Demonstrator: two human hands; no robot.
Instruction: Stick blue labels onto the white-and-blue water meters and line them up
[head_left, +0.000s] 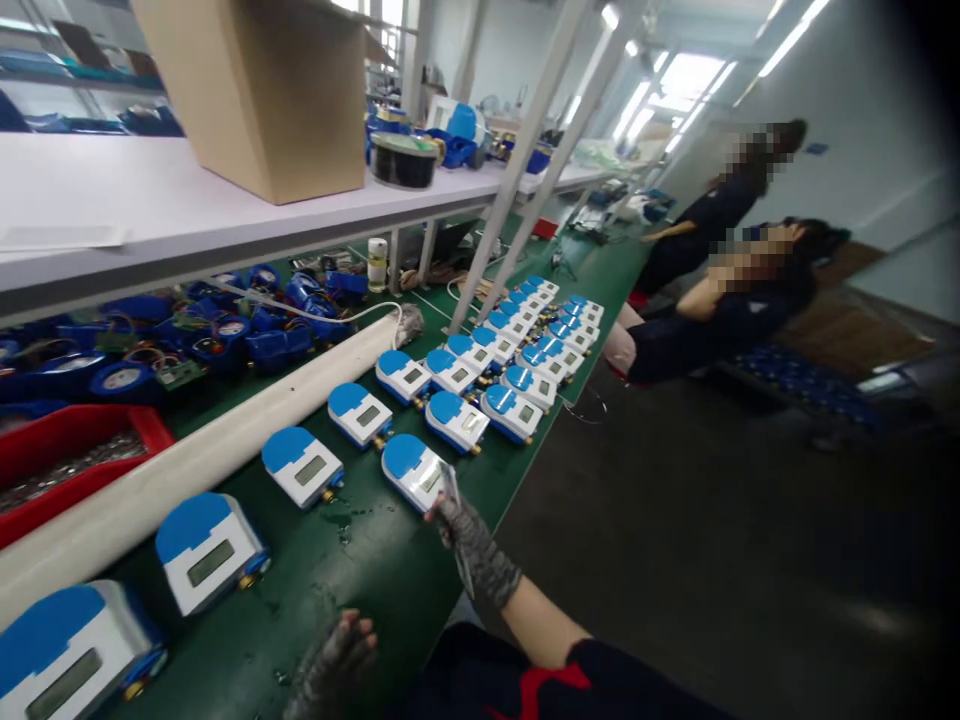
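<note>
My right hand [480,555], in a grey fingerless glove, is closed on a thin, pale, flat strip-like item [451,484] whose kind I cannot make out. Its fingertips are at the lower right edge of a blue-and-white water meter [409,465] with a small display. My left hand [337,660], gloved alike and slightly blurred, hovers low over the green bench [390,570]; its fingers are loosely bent and apart from any meter. To the left stands a row of similar meters [212,560] with brass fittings. More meters [517,325] fill rows farther along.
A white tube [217,445] lies along the bench behind the meters. Beyond it are a red bin [150,430] of small parts and many blue meter bodies [217,335]. A raised shelf [165,200] carries a cardboard box [285,100]. Two people sit farther along the bench's right side.
</note>
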